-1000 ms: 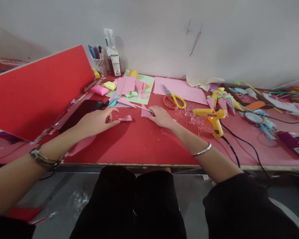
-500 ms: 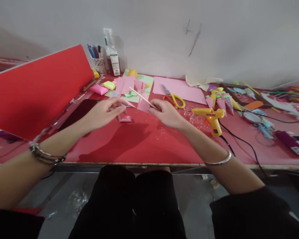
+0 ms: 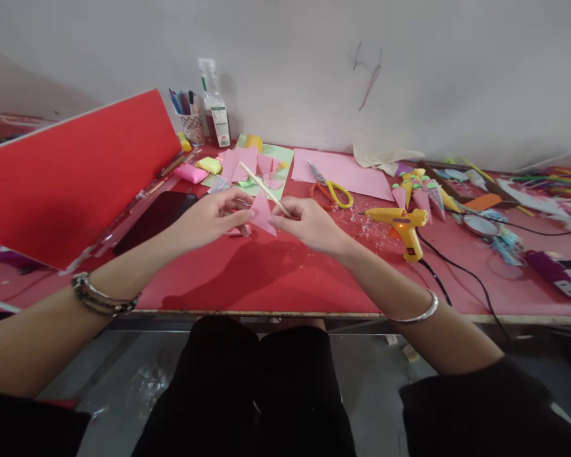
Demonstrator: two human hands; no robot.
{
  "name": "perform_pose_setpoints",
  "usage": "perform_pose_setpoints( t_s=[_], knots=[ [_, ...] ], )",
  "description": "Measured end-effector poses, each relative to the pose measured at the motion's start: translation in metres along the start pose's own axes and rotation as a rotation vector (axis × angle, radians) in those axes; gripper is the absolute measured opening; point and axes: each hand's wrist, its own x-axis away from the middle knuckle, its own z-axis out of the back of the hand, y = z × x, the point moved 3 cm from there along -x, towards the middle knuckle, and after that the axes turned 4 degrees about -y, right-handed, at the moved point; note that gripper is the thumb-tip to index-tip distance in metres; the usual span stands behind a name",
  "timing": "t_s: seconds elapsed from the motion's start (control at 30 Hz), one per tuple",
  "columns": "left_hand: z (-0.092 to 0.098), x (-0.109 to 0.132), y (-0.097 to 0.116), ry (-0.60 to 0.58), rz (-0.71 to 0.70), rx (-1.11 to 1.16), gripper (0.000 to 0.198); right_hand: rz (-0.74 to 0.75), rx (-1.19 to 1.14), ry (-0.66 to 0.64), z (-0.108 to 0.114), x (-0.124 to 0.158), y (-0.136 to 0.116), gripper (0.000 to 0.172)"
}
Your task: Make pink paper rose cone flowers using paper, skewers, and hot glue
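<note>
Between my two hands a small pink paper piece (image 3: 263, 216), pointed at the top, is held just above the red table. My left hand (image 3: 226, 212) pinches its left edge with thumb and fingers. My right hand (image 3: 302, 219) has its thumb at the paper's right side and also grips a thin pale stick (image 3: 261, 182), which slants up to the left across the paper's top. Partly hidden under my left hand, a small folded pink scrap (image 3: 240, 231) lies on the table.
Scissors (image 3: 335, 190) with yellow and red handles lie behind my right hand. A yellow hot glue gun (image 3: 404, 225) stands to the right, its cord trailing. Small cones (image 3: 421, 193), pink paper (image 3: 347, 171) and a bottle (image 3: 216, 114) are further back. A red board (image 3: 80, 171) leans at left.
My left hand has moved right and taken hold of the pink paper's left edge. The paper has turned, its point now upward. My right hand keeps the stick.
</note>
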Motion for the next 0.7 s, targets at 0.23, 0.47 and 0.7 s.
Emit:
perform_pose_setpoints(
  t_s=[0.23, 0.47, 0.7],
  knots=[
    [0.0000, 0.0015, 0.0017, -0.006, -0.081, 0.040, 0.044, -0.059, -0.112, -0.017, -0.0037, -0.0021, -0.0002, 0.025],
    [0.0054, 0.0020, 0.0028, 0.169, -0.347, -0.257, 0.050, -0.166, -0.333, -0.122, -0.0064, 0.0019, 0.0002, 0.027],
    [0.0074, -0.0013, 0.0098, 0.084, -0.390, -0.291, 0.021, -0.190, -0.443, -0.202, -0.0094, 0.0033, -0.0007, 0.026]
  ],
)
